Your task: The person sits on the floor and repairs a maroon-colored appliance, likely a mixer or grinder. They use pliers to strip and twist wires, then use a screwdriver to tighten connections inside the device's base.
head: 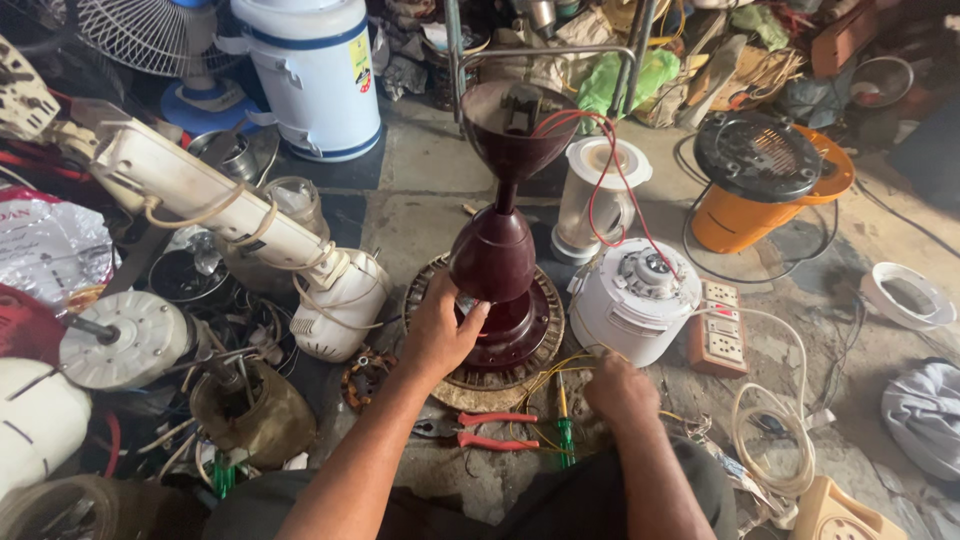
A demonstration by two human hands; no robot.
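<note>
- 2 bare hands are at work low in the middle of a crowded workshop floor, junk piled on both sides.
- Far left, a round grey motor [128, 338] lies on its side among loose parts, with a brown pot-like casing [250, 412] beside it; what sits inside that casing I cannot tell.
- Next over, a long white appliance body [215, 200] leans across the pile, cord looped around it.
- The left hand [440, 330] is wrapped around the base of the maroon fan motor housing [497, 255], thumb and fingers curled on it, steadying it upright on its ribbed round plate.
- Red-handled pliers [490, 430] and a green screwdriver [564, 425] lie on the floor between the forearms.
- The right hand [622, 388] is closed low over yellow wires [560, 368]; whether it pinches one I cannot tell.
- Risk, as I judge it: that tall housing is top-heavy and could tip if the grip slackens, tugging the red wire [612, 170].
- Right of it, a white round cooker body [636, 298] is uncovered on top, metal parts showing inside.
- A clear blender jug [596, 200] behind looks empty.
- Bare leads near the socket board [720, 330] could short.
</note>
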